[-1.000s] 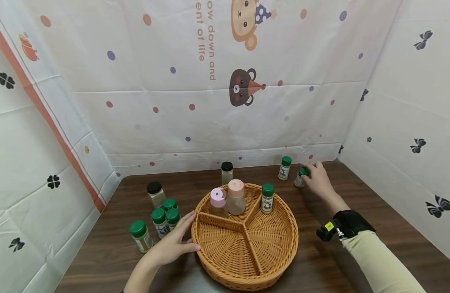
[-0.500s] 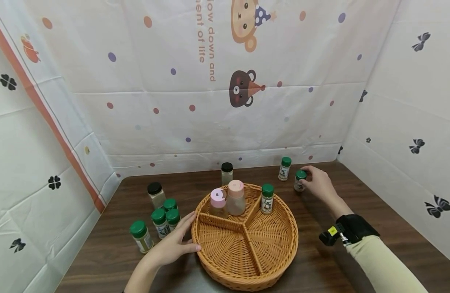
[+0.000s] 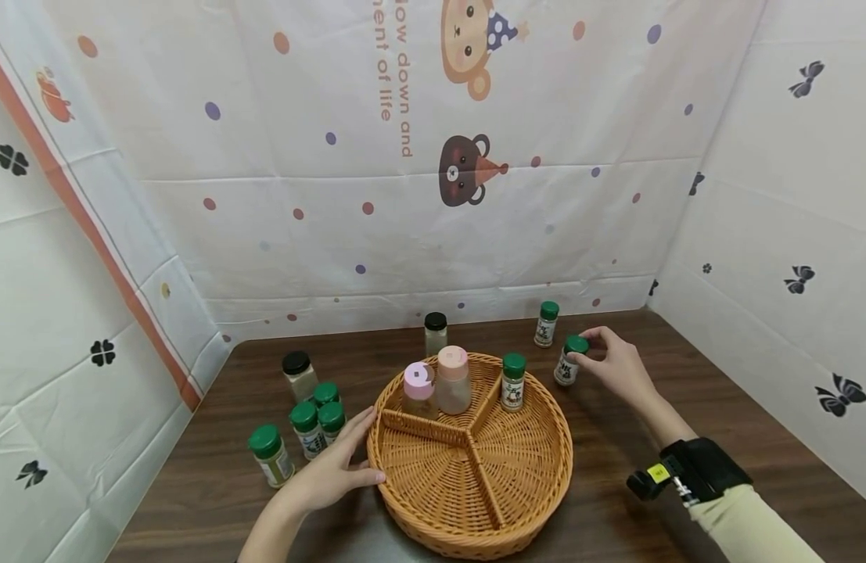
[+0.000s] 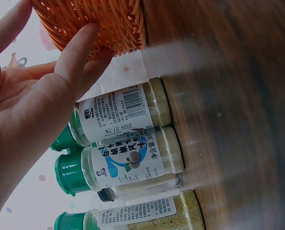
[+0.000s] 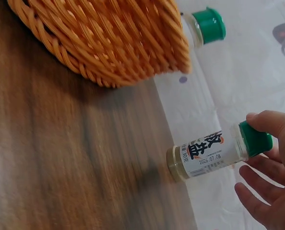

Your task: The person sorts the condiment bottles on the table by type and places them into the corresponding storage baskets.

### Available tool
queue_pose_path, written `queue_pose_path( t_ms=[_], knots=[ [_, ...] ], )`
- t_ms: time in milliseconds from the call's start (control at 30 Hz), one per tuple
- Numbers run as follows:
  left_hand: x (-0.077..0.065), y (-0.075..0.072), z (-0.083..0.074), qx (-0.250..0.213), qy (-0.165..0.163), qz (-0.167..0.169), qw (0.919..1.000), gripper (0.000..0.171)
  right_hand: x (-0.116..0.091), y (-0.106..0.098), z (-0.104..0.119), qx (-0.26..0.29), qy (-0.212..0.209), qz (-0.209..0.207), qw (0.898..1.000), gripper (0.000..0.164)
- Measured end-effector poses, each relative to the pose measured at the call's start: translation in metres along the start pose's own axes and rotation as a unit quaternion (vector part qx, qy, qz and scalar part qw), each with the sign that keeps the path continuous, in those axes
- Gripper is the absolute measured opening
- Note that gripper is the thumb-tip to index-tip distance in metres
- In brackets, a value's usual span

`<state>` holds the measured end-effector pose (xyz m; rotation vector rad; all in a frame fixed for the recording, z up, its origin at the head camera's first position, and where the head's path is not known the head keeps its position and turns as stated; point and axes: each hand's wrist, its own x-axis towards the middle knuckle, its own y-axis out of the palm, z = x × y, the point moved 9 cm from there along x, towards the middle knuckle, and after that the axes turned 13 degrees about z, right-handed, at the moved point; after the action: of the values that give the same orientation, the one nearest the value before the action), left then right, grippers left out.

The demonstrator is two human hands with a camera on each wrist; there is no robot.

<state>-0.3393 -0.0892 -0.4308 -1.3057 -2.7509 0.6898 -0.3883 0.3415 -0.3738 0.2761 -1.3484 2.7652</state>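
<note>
My right hand (image 3: 619,371) pinches a small spice jar (image 3: 566,367) by its green cap, to the right of the round wicker basket (image 3: 468,539). In the right wrist view, thumb and fingers are on the green cap, and the labelled spice jar (image 5: 205,155) hangs close over the table with its shadow nearby. My left hand (image 3: 327,473) rests against the basket's left side, fingers extended along the rim and thumb at the edge. Inside the basket, a pink-capped jar (image 3: 454,387) and a purple-capped jar (image 3: 419,387) share one compartment; a green-capped jar (image 3: 513,387) stands by a divider.
Left of the basket stand several green-capped jars (image 3: 269,453) and a black-capped jar (image 3: 300,378). Another black-capped jar (image 3: 436,335) is behind it. One more green-capped jar (image 3: 546,326) stands at the back right. Printed cloth (image 3: 334,250) walls off the table's back and sides.
My right hand has drawn the spice jar toward me and slightly left, away from the back of the table. The left hand and the basket have stayed in place.
</note>
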Motion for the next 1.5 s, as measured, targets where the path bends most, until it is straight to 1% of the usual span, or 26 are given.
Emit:
queue_pose_path(
  t_ms=[233,433,567,667,800,933,1100,1300,1500],
  knots=[
    [-0.002,0.000,0.000,-0.001,-0.002,0.000,1.0000,0.093,-0.013,-0.001,0.012,0.020,-0.026,-0.023,0.999,0.044],
    [-0.001,0.000,0.000,0.003,0.000,0.000,1.0000,0.092,-0.024,-0.004,0.025,0.038,-0.038,-0.051,0.997,0.043],
    [-0.002,-0.001,0.000,0.003,0.000,-0.001,1.0000,0.093,-0.032,-0.007,0.039,0.056,-0.059,-0.073,0.994,0.042],
    [-0.001,-0.001,0.001,0.004,-0.002,-0.001,1.0000,0.093,-0.037,-0.007,0.053,0.070,-0.081,-0.082,0.991,0.040],
    [-0.001,-0.001,0.001,0.002,-0.002,-0.001,1.0000,0.093,-0.043,-0.003,0.068,0.088,-0.103,-0.076,0.988,0.038],
    [-0.001,-0.001,0.002,0.002,-0.002,0.000,1.0000,0.093,-0.046,0.005,0.077,0.100,-0.118,-0.063,0.986,0.036],
    [-0.001,-0.001,0.002,0.004,-0.002,-0.002,1.0000,0.092,-0.047,0.014,0.080,0.106,-0.121,-0.048,0.986,0.037],
    [-0.002,-0.001,0.002,0.004,-0.003,-0.004,1.0000,0.092,-0.048,0.020,0.084,0.117,-0.124,-0.040,0.985,0.038],
    [-0.001,-0.001,0.002,0.003,-0.002,-0.001,1.0000,0.092,-0.049,0.029,0.086,0.119,-0.128,-0.018,0.984,0.037]
  ],
)
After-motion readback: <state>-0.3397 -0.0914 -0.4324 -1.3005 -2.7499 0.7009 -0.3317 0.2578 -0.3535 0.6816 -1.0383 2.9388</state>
